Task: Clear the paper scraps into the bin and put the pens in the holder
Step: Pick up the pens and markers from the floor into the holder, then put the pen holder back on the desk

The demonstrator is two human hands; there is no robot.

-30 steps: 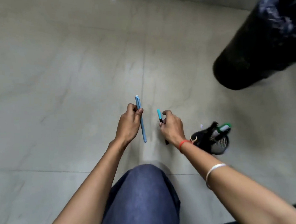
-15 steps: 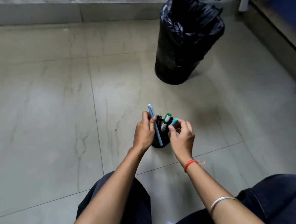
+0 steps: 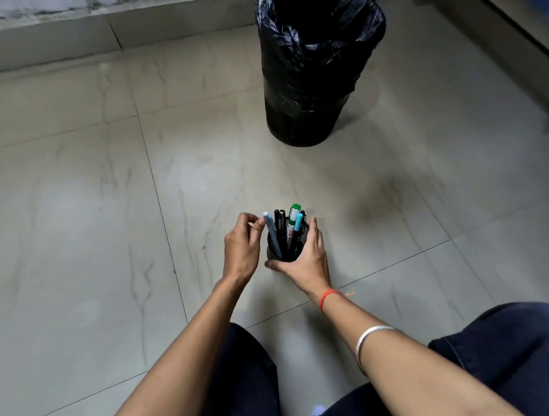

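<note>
A black mesh pen holder [image 3: 286,254] stands on the tiled floor in front of my knees. It holds a light blue pen [image 3: 271,230], black pens [image 3: 279,222], a green-capped marker [image 3: 294,213] and a teal-capped pen [image 3: 298,223]. My left hand [image 3: 241,250] is at the holder's left, its fingertips pinched on the top of the light blue pen. My right hand [image 3: 304,261] cups the holder from the right and front, thumb under its near side. The black bin [image 3: 311,107], lined with a black bag, stands upright further away, slightly right.
Grey marbled floor tiles [image 3: 72,222] spread to the left and right. A wall skirting [image 3: 60,41] runs along the far edge and a dark raised ledge [image 3: 514,28] along the upper right. My dark-trousered legs [image 3: 520,353] fill the bottom; a small pale bit [image 3: 317,410] lies between them.
Both hands brought their pens to the holder. The teal-capped pen left my right hand and stands in the holder; that hand now cups it. The light blue pen went in.
</note>
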